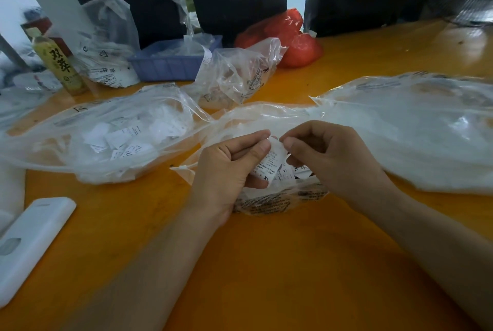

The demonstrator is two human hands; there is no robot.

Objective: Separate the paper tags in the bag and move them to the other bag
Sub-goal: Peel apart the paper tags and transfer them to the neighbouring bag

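Observation:
A small stack of white paper tags [270, 164] with printed size letters is held over a clear plastic bag [280, 200] at the table's middle. My left hand [229, 168] grips the stack from the left, thumb on top. My right hand [328, 154] pinches the top edge of the uppermost tag between thumb and forefinger. More tags marked S and XL show just under the hands in that bag. A second clear bag [106, 136] on the left holds several loose white tags.
A big clear bag [416, 128] of white material lies at the right. Behind stand a smaller clear bag [234, 74], a blue tray [170, 61], a red bag [290, 37] and a green bottle [58, 61]. A white phone [29, 242] lies front left on the orange table [266, 264].

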